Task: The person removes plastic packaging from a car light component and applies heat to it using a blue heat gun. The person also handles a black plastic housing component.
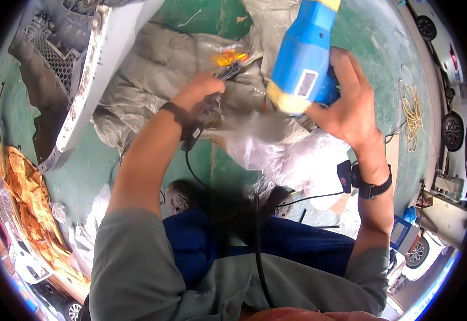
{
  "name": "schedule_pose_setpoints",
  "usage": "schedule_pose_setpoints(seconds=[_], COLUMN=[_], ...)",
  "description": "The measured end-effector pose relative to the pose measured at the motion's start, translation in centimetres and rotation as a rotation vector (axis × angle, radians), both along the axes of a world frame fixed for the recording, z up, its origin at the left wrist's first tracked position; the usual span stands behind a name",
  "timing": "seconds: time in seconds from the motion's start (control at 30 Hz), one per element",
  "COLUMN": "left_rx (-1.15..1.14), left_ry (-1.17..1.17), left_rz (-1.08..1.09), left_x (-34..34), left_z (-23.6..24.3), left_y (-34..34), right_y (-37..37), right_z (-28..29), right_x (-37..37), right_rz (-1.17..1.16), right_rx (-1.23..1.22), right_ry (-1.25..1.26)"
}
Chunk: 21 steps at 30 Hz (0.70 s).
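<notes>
My right hand (351, 104) is wrapped round a chunky blue power tool (303, 48) with yellow ends, held up at the upper right; its exact kind cannot be told. Left of it, my left hand (204, 88) is closed on a dark plastic piece (229, 70), smeared by motion, whose kind is unclear. Below and between the hands lies crumpled clear plastic film (276, 152), partly blurred. A small orange-yellow item (228, 58) lies on the rumpled grey-beige cloth (164, 59) just beyond my left hand.
At the upper left stands a silver car body panel (102, 59) beside a dark mesh part (51, 59). Crumpled brown paper (27, 198) lies left. A coiled yellowish cord (411, 104) is on the green floor (372, 48) at right. A black cable (257, 241) runs down in front of me.
</notes>
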State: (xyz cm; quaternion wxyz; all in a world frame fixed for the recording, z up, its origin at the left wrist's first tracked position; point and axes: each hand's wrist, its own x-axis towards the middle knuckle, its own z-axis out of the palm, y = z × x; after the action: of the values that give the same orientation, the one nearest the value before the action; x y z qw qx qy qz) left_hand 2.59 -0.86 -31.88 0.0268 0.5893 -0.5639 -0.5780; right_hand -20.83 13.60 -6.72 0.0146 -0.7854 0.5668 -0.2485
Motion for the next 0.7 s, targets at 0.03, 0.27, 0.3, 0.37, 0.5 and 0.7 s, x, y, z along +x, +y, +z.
schedule_pose_setpoints(seconds=[0.03,0.27,0.3,0.37,0.5,0.7], left_rx=[-0.016,0.145,0.134,0.158,0.133,0.062], left_ry=[0.009,0.976,0.997,1.221,1.46,1.596], left_rz=[-0.003,0.163,0.146,0.0,-0.019,-0.044], left_x=[-0.1,-3.6,-4.1,-5.1,-6.7,-6.9], left_z=[-0.4,11.1,12.4,14.9,19.4,23.5], left_y=[-1.1,-3.7,-3.8,-4.0,-3.5,-2.3], right_y=[0.2,3.2,3.9,5.0,6.0,9.2], right_z=[0.9,6.0,6.4,8.4,10.1,11.6], right_x=[-0.1,-1.1,-1.6,-3.1,-1.0,2.7], right_rz=[0.045,-0.137,-0.185,-0.168,-0.111,-0.313], right_rx=[-0.065,-0.014,0.011,-0.033,-0.1,-0.077], right_ry=[-0.007,-0.312,-0.409,-0.105,-0.628,-0.925])
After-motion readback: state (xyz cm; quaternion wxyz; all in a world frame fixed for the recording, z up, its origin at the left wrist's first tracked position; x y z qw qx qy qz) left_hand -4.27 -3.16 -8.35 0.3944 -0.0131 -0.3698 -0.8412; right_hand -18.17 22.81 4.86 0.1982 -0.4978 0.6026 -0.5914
